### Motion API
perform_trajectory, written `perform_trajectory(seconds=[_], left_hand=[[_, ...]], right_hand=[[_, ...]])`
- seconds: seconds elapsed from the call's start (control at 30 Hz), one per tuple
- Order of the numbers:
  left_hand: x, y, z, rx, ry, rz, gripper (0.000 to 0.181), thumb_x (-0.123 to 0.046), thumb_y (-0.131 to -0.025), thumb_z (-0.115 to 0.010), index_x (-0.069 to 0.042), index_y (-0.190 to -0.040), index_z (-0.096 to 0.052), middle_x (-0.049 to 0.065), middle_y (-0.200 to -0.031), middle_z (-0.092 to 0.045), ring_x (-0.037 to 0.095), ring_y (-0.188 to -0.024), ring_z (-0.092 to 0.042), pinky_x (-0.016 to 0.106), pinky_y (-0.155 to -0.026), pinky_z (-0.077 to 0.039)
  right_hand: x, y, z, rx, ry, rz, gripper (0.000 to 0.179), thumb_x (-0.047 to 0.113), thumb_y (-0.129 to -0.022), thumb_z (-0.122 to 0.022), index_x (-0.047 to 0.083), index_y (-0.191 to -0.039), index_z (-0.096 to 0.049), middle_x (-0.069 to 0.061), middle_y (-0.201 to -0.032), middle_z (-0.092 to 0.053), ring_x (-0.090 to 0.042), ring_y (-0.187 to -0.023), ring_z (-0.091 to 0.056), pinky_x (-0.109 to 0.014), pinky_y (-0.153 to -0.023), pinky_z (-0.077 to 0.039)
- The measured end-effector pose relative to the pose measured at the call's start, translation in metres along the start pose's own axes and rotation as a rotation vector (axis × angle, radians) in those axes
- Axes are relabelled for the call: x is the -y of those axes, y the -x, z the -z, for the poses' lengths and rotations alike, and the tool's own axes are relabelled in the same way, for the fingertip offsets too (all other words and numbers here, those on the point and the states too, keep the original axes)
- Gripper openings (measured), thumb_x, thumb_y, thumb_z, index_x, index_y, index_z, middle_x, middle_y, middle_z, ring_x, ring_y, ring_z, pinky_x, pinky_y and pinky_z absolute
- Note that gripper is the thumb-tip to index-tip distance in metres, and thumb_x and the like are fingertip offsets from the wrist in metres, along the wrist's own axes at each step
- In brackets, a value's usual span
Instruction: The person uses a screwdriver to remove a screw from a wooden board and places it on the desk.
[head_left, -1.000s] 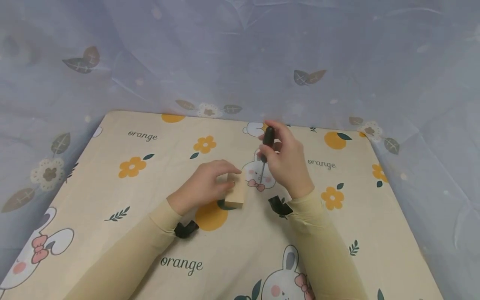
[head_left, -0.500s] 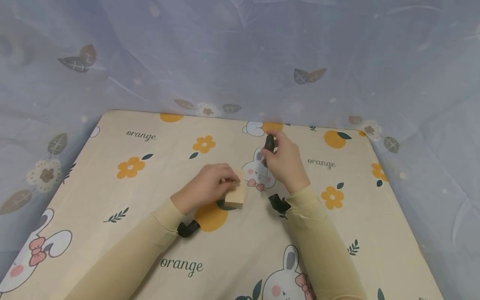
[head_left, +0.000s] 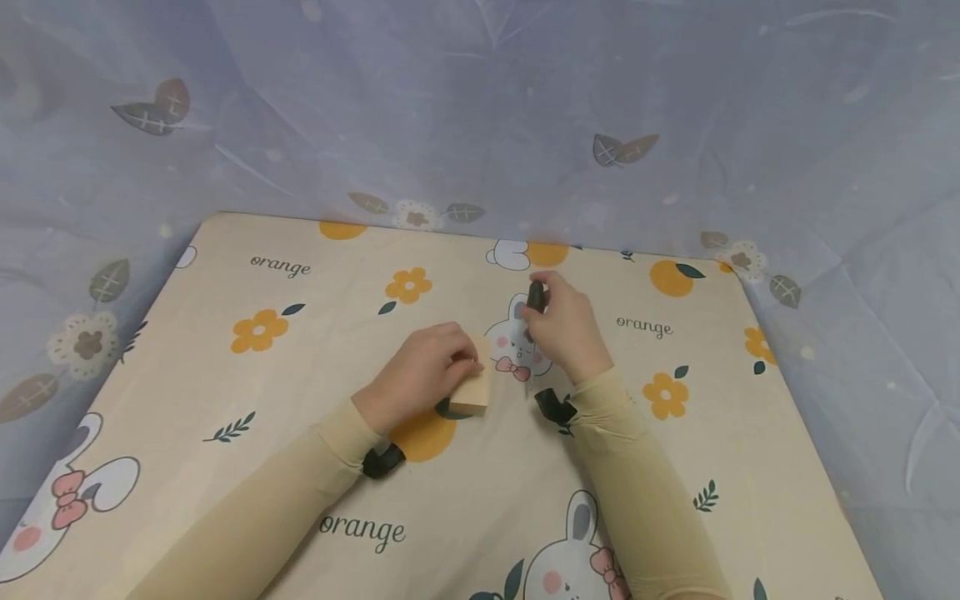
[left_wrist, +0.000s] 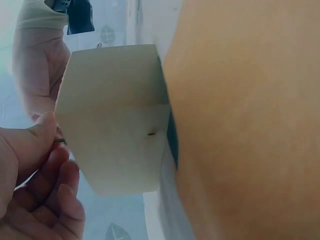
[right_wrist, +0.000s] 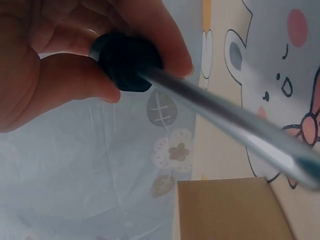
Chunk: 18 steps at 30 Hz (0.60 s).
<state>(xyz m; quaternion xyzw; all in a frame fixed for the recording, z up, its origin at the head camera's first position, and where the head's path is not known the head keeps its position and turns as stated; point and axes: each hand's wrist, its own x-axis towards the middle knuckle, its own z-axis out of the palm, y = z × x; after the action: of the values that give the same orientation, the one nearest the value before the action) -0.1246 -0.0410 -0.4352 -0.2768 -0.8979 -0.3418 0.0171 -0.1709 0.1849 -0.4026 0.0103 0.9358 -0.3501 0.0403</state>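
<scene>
A pale wooden block lies on the patterned cloth in front of me. Over its top, my left hand pinches a small dark screw between thumb and fingers, right against the block's face. Most of the screw is hidden by the fingertips. To the right of the block, my right hand grips a screwdriver by its dark handle. The right wrist view shows its shiny metal shaft reaching out past the block, apart from it. A short dark slit marks the block's side.
Both wrists carry black camera mounts, one on the left and one on the right. The table's cloth has printed rabbits, flowers and oranges. A grey-blue curtain stands behind the table's far edge.
My left fingers have closed together over the block's top. My right hand has come slightly lower and nearer, and the screwdriver has tilted, so its shaft shows less in the head view.
</scene>
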Motion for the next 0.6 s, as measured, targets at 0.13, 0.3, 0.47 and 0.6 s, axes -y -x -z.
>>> perform_trajectory(seconds=[0.13,0.3,0.47,0.6], left_hand=[[-0.001,0.0,-0.003,-0.066,-0.005,0.01,0.016,-0.022,-0.095,-0.085,-0.016,-0.086,-0.073,-0.004,-0.085,-0.065,0.01,-0.075,-0.056,0.023,-0.066,-0.052],[0.0,-0.001,-0.008,-0.154,-0.015,0.002,0.029,-0.025,-0.095,-0.084,-0.016,-0.078,-0.063,-0.003,-0.078,-0.057,0.01,-0.07,-0.05,0.022,-0.06,-0.044],[0.0,-0.005,-0.001,-0.188,0.09,0.065,0.03,-0.027,-0.1,-0.079,-0.016,-0.079,-0.061,-0.001,-0.073,-0.056,0.013,-0.067,-0.051,0.025,-0.057,-0.044],[0.005,-0.006,0.015,-0.135,0.252,0.239,0.027,-0.034,-0.101,-0.077,-0.016,-0.083,-0.067,0.0,-0.073,-0.06,0.017,-0.069,-0.054,0.028,-0.06,-0.046]], right_hand=[[-0.001,-0.001,-0.002,0.012,0.003,0.005,0.06,0.018,-0.102,-0.072,0.013,-0.157,-0.049,-0.02,-0.125,-0.073,-0.024,-0.078,-0.079,-0.035,-0.064,-0.064],[-0.002,-0.001,-0.004,0.018,0.014,0.005,0.059,0.018,-0.103,-0.071,0.012,-0.157,-0.049,-0.021,-0.127,-0.072,-0.021,-0.078,-0.079,-0.033,-0.065,-0.065],[-0.003,-0.002,-0.005,0.034,0.02,0.003,0.059,0.018,-0.103,-0.071,0.012,-0.157,-0.05,-0.019,-0.123,-0.073,-0.021,-0.076,-0.078,-0.034,-0.064,-0.064],[-0.004,-0.002,-0.006,0.046,0.027,0.005,0.059,0.018,-0.102,-0.071,0.012,-0.157,-0.05,-0.017,-0.12,-0.073,-0.021,-0.078,-0.076,-0.035,-0.069,-0.064]])
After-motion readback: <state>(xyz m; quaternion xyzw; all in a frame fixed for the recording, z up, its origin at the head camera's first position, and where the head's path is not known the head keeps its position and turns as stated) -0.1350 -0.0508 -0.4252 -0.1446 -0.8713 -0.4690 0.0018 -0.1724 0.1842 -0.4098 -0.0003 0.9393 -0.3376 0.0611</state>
